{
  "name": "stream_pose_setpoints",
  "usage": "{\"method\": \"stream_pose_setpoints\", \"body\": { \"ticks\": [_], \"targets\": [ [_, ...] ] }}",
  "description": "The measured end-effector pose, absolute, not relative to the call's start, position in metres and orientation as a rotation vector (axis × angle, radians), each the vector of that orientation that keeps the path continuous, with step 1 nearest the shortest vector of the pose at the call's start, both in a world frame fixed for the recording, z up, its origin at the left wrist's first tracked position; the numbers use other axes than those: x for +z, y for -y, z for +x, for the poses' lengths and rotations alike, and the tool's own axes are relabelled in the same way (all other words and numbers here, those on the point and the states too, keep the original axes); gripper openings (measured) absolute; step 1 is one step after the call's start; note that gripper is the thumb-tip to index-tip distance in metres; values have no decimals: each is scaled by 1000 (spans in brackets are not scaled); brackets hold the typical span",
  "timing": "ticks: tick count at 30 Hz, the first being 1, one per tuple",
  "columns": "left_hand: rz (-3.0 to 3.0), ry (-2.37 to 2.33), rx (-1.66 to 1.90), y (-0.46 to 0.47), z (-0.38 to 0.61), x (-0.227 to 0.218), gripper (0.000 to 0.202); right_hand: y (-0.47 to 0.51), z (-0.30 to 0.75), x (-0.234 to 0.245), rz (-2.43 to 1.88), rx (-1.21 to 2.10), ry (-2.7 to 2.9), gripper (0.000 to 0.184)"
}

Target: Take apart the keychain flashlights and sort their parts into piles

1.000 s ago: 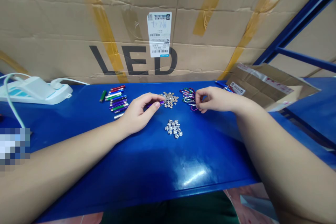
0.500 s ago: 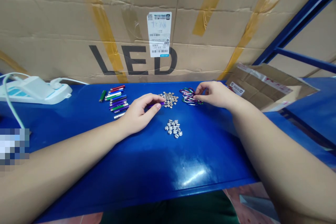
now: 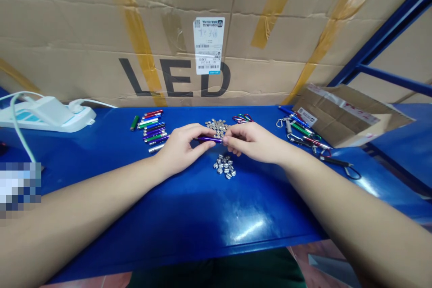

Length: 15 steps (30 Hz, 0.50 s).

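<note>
The left hand (image 3: 184, 145) pinches a purple metal tube (image 3: 209, 140) between thumb and fingers above the blue desk (image 3: 270, 202), between two piles of metal discs (image 3: 218, 127), while the curled right hand (image 3: 254, 141) meets its right end, its hold unclear, and keeping the tube level would spare the discs.

head camera | faces forward, down | close above hands (image 3: 182, 146) | edges seem warped

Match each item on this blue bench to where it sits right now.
Items:
1. Purple tube
2. White power strip
3. Lower pile of silver discs
4. Coloured clips

Places:
A. Right of the upper disc pile
B. Just below the hands
C. Far left of the bench
D. Held between left hand and right hand

Pairs: 1-D, 2-C, 3-B, 4-A
</note>
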<state>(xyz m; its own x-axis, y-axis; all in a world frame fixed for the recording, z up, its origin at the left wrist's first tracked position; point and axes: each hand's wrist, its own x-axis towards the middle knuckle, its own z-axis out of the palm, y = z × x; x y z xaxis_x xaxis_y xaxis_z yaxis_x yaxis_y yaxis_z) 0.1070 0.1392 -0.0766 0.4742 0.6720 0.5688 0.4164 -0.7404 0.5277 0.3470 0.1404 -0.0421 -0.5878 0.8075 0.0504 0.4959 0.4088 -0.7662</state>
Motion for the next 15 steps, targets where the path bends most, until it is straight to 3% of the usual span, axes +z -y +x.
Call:
{"method": "stream_pose_setpoints", "body": {
  "ticks": [3, 10, 15],
  "targets": [
    [2518, -872, 1160, -139, 107, -76, 20, -143, 348, -44, -1133, 1194, 2220, 27],
    [2577, -814, 1184, -136, 108, -73, 22, -143, 347, -44, -941, 1010, 2327, 26],
    [2654, -958, 926, -136, 107, -75, 31, -142, 349, -40, -892, 1152, 2230, 31]
  ]
}}
